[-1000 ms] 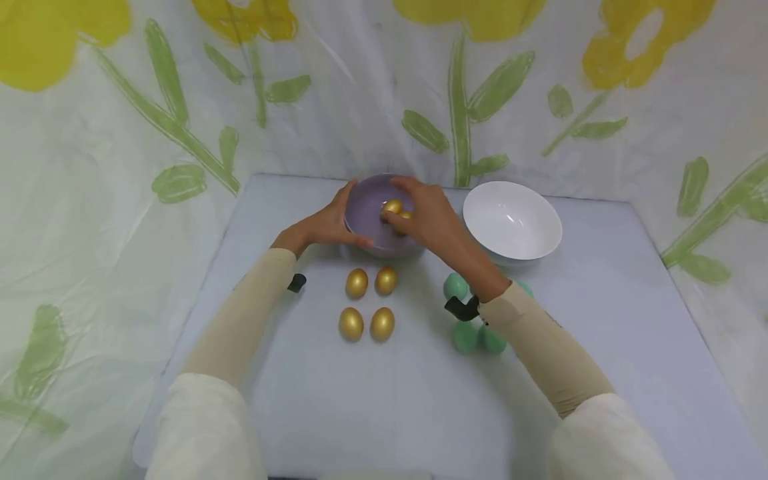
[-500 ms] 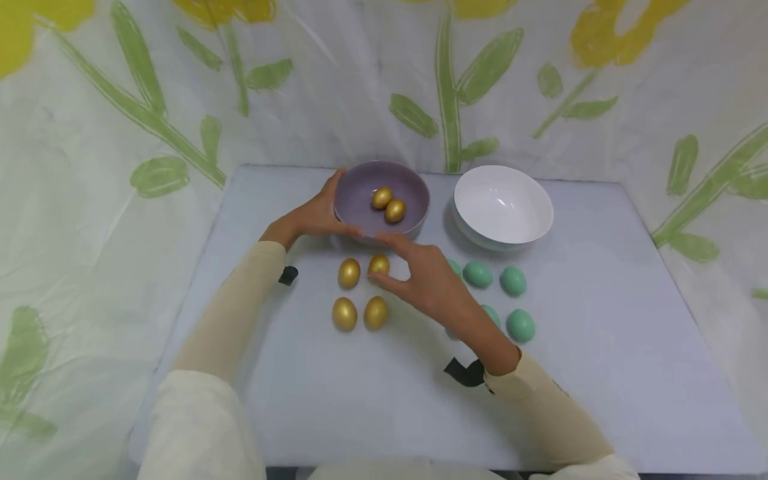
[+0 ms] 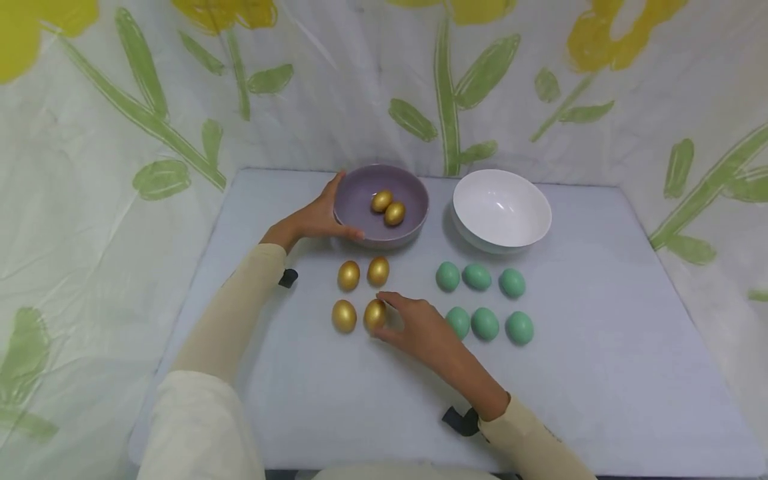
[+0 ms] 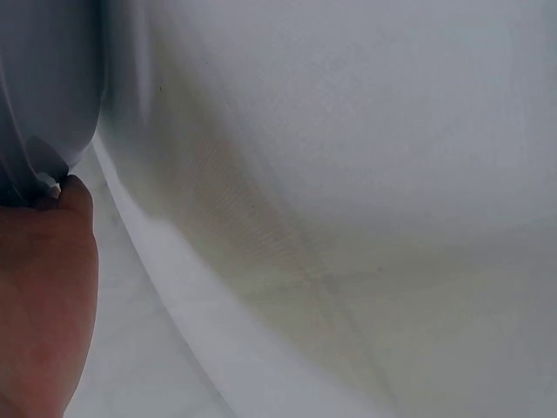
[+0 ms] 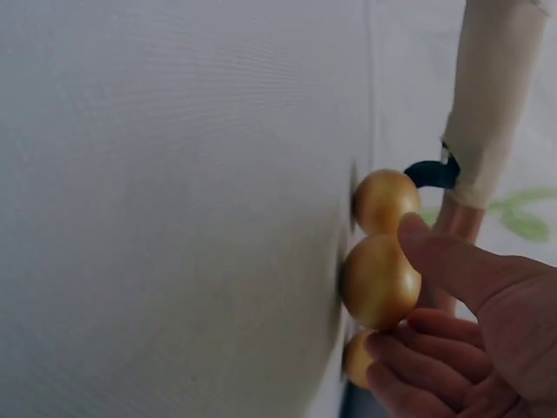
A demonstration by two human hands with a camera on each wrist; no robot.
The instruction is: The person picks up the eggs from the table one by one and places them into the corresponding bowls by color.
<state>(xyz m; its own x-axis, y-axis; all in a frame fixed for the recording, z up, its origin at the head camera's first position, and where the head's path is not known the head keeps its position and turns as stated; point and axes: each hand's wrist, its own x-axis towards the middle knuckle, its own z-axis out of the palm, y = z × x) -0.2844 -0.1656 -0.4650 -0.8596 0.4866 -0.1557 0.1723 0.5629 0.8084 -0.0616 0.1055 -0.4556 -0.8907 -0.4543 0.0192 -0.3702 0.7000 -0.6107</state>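
My left hand (image 3: 321,212) grips the left side of a purple bowl (image 3: 414,223), thumb at the front and fingers round the back. Two gold eggs lie inside that bowl. With thumb and fingers on either side, my right hand (image 3: 423,333) pinches a gold egg (image 3: 375,315) in the near row on the table. The right wrist view shows the thumb at the top of this gold egg (image 5: 379,283) and the fingers under it. Beside it is another gold egg (image 3: 345,316); two more stand behind, one of them a gold egg (image 3: 379,271) nearer the bowl.
A white bowl (image 3: 501,207) stands right of the purple one. In front of it several green eggs (image 3: 485,323) lie in two rows, close to my right wrist. A hanging sheet (image 3: 342,80) painted with flowers backs the table (image 3: 336,413).
My right hand has come out of the purple bowl, leaving two gold eggs there, and moved toward me to a near-row gold egg. The left hand stays at the bowl.
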